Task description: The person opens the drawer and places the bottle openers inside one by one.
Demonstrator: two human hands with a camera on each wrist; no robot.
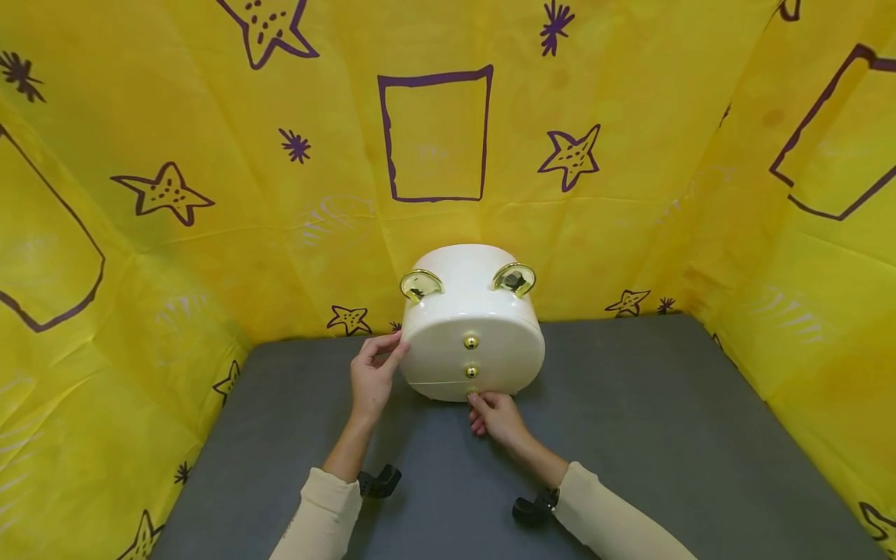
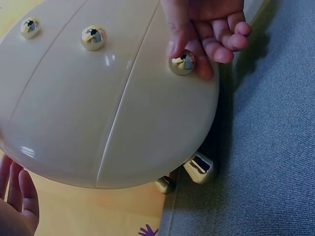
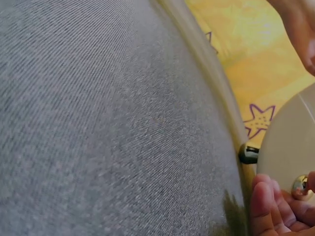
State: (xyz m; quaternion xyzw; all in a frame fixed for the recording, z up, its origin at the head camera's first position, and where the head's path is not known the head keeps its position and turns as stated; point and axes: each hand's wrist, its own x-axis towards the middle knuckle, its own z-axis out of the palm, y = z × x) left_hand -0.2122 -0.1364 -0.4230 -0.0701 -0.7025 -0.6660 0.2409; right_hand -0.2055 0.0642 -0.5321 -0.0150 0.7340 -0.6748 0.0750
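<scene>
A glossy white rounded drawer box [image 1: 437,354] stands on the grey tabletop, with two gold ears [image 1: 516,275] on top. Three round gold knobs run down its front, parted by thin seams. My right hand [image 1: 502,421] pinches the lowest knob [image 2: 182,63] between thumb and index finger, the other fingers loosely bent below. At the box's left side, my left hand [image 1: 373,379] rests its fingertips against the edge. The left wrist view shows those fingers [image 2: 29,194] fairly straight along the side wall. Short gold feet [image 2: 200,168] hold the box up.
Grey fabric covers the table [image 1: 630,420] on both sides of the box. A yellow cloth backdrop [image 1: 448,222] with purple drawings rises close behind it and along both sides. Each wrist carries a black camera mount [image 1: 380,482].
</scene>
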